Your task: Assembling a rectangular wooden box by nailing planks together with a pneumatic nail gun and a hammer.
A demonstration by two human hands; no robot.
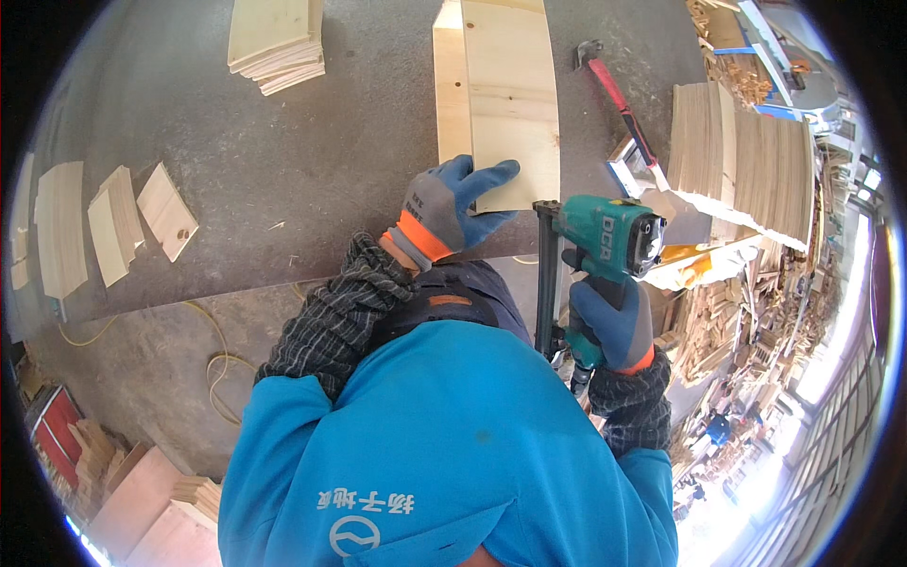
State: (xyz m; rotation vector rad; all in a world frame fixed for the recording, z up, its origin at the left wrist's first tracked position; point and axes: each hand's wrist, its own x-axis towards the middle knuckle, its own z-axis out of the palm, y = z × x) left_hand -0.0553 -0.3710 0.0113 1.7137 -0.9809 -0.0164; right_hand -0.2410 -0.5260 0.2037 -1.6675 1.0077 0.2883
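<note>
A: From where I stand, what lies nearest the wearer?

B: The right hand, gloved, its fingers wrapped around the grip of a teal nail gun. Whether a finger rests on the trigger, I cannot tell.

A: And just beyond?

B: The left hand, also gloved, digits spread: one on the face of the knotted softwood panel, another along its near end. The panel extends away across the dark workbench, and the gun's nose stands at its near right corner; contact cannot be confirmed.

A: The chief hazard?

B: Those spread fingers, close to the nose. A tilted shot, or a fastener deflected by a knot, could break out toward the glove. So near the edge, the wood might also split.

A: Further out?

B: A second board shows along the panel's left side; were the light hold to slip, the two could sit out of line. To the right, well apart, lies a red-handled claw hammer; beside it, a stack of thin boards could topple if knocked.
</note>
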